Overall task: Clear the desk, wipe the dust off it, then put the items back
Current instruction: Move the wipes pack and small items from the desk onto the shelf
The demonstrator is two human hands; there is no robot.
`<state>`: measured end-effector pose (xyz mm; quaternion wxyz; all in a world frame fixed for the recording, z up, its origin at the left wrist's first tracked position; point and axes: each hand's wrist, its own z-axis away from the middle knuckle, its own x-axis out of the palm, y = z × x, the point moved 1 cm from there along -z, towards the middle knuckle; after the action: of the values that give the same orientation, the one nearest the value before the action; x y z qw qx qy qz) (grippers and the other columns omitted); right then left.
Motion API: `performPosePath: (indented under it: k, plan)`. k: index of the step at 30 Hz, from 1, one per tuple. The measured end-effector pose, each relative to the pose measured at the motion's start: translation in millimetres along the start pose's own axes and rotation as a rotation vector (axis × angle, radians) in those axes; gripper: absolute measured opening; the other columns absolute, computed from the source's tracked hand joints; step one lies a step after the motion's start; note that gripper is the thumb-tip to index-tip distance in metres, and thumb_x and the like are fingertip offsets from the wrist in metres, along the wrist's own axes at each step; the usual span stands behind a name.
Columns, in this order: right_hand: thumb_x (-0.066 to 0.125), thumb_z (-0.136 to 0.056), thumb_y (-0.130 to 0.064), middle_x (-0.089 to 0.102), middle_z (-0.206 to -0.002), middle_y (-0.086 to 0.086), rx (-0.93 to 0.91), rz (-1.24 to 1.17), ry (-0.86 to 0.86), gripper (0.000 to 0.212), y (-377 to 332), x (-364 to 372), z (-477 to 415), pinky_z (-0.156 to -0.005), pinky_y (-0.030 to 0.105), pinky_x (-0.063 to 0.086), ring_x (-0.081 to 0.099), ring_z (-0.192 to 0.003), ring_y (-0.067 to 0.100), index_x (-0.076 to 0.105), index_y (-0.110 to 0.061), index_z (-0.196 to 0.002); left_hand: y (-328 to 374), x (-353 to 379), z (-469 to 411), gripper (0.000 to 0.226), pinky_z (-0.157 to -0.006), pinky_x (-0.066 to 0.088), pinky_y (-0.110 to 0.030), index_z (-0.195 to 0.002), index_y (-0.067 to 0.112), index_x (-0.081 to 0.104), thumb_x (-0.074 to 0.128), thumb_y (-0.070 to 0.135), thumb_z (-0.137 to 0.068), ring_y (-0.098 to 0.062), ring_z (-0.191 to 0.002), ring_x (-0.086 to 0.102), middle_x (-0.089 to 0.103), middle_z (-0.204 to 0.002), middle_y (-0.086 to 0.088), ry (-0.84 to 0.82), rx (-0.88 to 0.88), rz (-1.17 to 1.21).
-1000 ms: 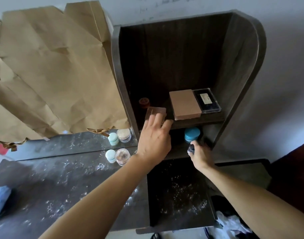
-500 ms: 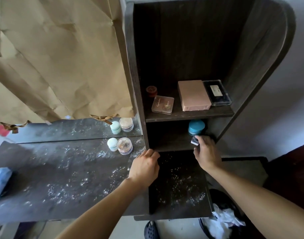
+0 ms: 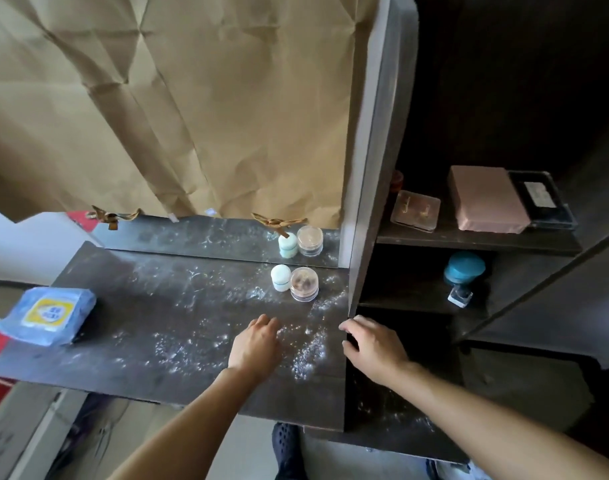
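Note:
The dark desk top is speckled with white dust. At its back right stand a small pale-green bottle and a clear round jar, both mirrored behind. My left hand hovers over the dusty patch in front of them, fingers loosely curled, holding nothing. My right hand is at the shelf unit's lower edge, empty with fingers apart. On the shelves sit a clear compact, a pink box, a black case, a teal jar and a small dark bottle.
A blue tissue pack lies at the desk's left end. A mirror strip runs along the back under crumpled brown paper. The shelf unit's upright panel bounds the desk on the right. A shoe shows below.
The right hand has let go of the small dark bottle on the lower shelf and drawn back. The left hand has moved down from the shelf to over the desk. The view has swung left.

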<state>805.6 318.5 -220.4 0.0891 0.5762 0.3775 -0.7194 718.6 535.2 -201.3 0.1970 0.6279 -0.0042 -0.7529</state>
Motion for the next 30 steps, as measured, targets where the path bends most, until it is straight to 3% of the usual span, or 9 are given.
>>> performPosePath:
  k: [5,9,12,15,19,23,26,30]
  plan:
    - [0.063,-0.078,-0.029,0.056,-0.115,-0.002,0.053,0.009,0.003,0.044,-34,25,-78,-0.076,0.035,0.048,0.055,-0.106,0.022,0.053,-0.021,-0.120,-59,-1,-33,0.033,-0.087,0.050,-0.037,-0.120,0.018,0.053,0.051,0.022,-0.088,-0.021,-0.111,0.053,0.053,-0.121,0.000,-0.073,-0.059,0.036]
    - [0.072,-0.071,-0.039,0.040,-0.136,0.004,0.229,0.109,-0.035,0.083,-44,50,-144,-0.090,0.038,0.042,0.041,-0.120,0.025,0.030,-0.021,-0.140,-99,3,-65,0.029,-0.087,0.050,-0.036,-0.119,0.018,0.051,0.050,0.025,-0.091,-0.020,-0.111,0.051,0.050,-0.120,0.001,-0.125,-0.036,0.043]
    - [0.077,-0.065,-0.043,0.041,-0.137,0.008,0.339,0.107,-0.084,0.101,-40,70,-178,-0.098,0.039,0.041,0.042,-0.121,0.027,0.020,-0.018,-0.144,-117,4,-91,0.028,-0.086,0.050,-0.035,-0.118,0.018,0.051,0.051,0.023,-0.090,-0.020,-0.110,0.051,0.050,-0.119,0.000,-0.160,-0.023,0.056]
    - [0.076,-0.064,-0.037,0.044,-0.129,0.005,0.397,0.096,-0.110,0.093,-39,82,-189,-0.090,0.035,0.044,0.044,-0.116,0.026,0.025,-0.022,-0.141,-125,4,-117,0.030,-0.085,0.050,-0.035,-0.120,0.017,0.050,0.052,0.022,-0.091,-0.021,-0.110,0.051,0.049,-0.120,-0.001,-0.185,0.013,0.072]
    - [0.075,-0.061,-0.025,0.048,-0.119,0.003,0.407,-0.003,0.003,0.080,-40,78,-177,-0.083,0.033,0.044,0.047,-0.111,0.024,0.041,-0.022,-0.133,-112,0,-148,0.041,-0.087,0.049,-0.035,-0.128,0.015,0.042,0.055,0.020,-0.089,-0.022,-0.114,0.046,0.043,-0.125,-0.004,-0.181,0.077,0.078]
    - [0.070,-0.059,-0.025,0.051,-0.113,0.000,0.411,-0.049,0.080,0.072,-41,65,-150,-0.084,0.036,0.048,0.051,-0.106,0.021,0.046,-0.024,-0.127,-90,4,-174,0.055,-0.082,0.052,-0.037,-0.133,0.021,0.037,0.063,0.024,-0.084,-0.023,-0.115,0.044,0.038,-0.126,-0.004,-0.166,0.194,0.083]
    - [0.072,-0.058,-0.028,0.049,-0.117,-0.002,0.427,-0.079,0.057,0.075,-46,59,-127,-0.090,0.029,0.045,0.049,-0.109,0.017,0.044,-0.025,-0.128,-74,15,-185,0.071,-0.087,0.050,-0.038,-0.138,0.026,0.032,0.069,0.022,-0.079,-0.025,-0.116,0.043,0.037,-0.131,-0.003,-0.182,0.270,0.036]
    - [0.073,-0.052,-0.031,0.051,-0.113,-0.003,0.428,-0.112,0.079,0.075,-43,59,-94,-0.087,0.023,0.043,0.053,-0.104,0.016,0.047,-0.025,-0.123,-61,25,-190,0.066,-0.092,0.047,-0.038,-0.136,0.022,0.033,0.065,0.011,-0.079,-0.027,-0.115,0.043,0.040,-0.131,-0.006,-0.185,0.310,-0.014]
